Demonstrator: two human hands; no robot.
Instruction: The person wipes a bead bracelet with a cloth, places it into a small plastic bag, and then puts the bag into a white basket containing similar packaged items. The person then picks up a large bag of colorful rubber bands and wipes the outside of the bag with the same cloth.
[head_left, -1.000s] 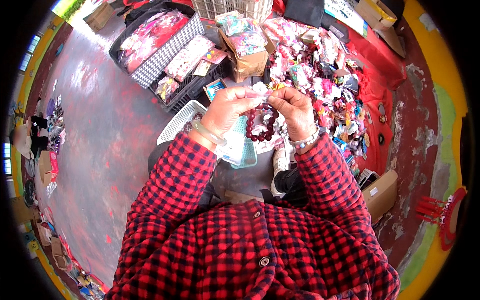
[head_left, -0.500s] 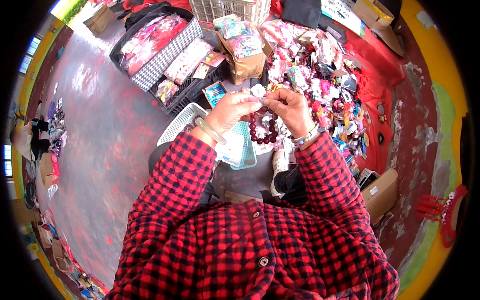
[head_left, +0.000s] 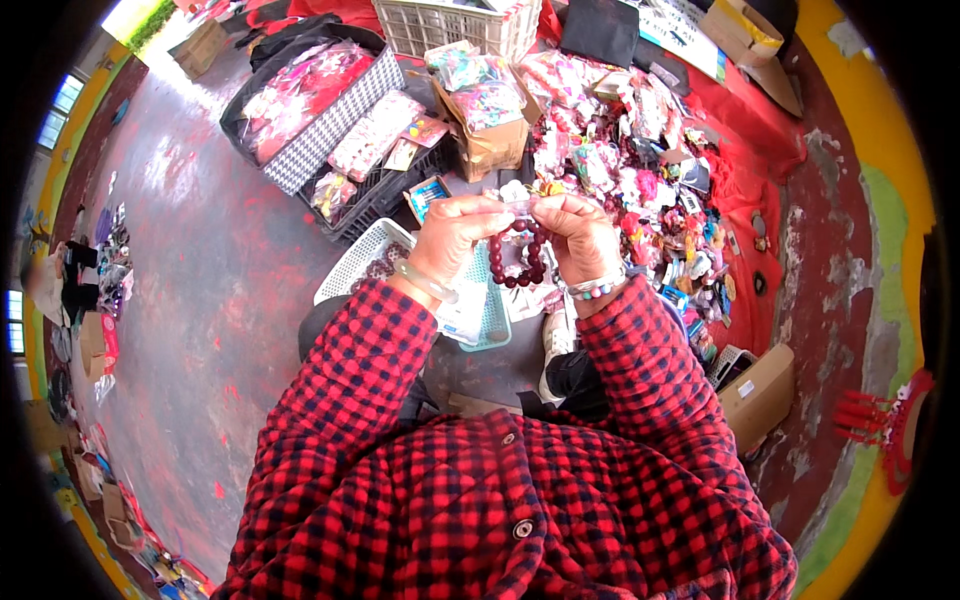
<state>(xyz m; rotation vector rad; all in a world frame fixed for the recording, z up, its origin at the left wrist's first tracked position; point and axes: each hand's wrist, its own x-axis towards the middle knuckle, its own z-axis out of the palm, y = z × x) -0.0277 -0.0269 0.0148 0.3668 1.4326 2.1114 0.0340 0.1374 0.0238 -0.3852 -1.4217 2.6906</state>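
My left hand (head_left: 452, 238) and my right hand (head_left: 580, 240) are raised in front of me, thumbs and fingers pinched toward each other. A bracelet of dark red round beads (head_left: 513, 282) hangs in a loop between them. At its top, a small clear piece (head_left: 521, 208) spans the gap between my fingertips; its kind is hard to make out. Below my left hand stands a white plastic basket (head_left: 345, 270) with dark beaded things inside. Beside it, a turquoise basket (head_left: 497, 325) holds white plastic packets, partly hidden by my left hand and the bracelet.
Ahead on the right, a wide heap of small packaged trinkets (head_left: 650, 200) lies on red cloth (head_left: 755, 190). Beyond the baskets are a cardboard box (head_left: 492, 150) of packets, a black crate (head_left: 370, 205) and a houndstooth bag (head_left: 330, 125). Another carton (head_left: 757, 400) stands at my right.
My hands have drawn slightly apart and the right has turned, its fingers more curled. The clear piece between the fingertips shows more, and the bracelet hangs more openly, slightly to the left.
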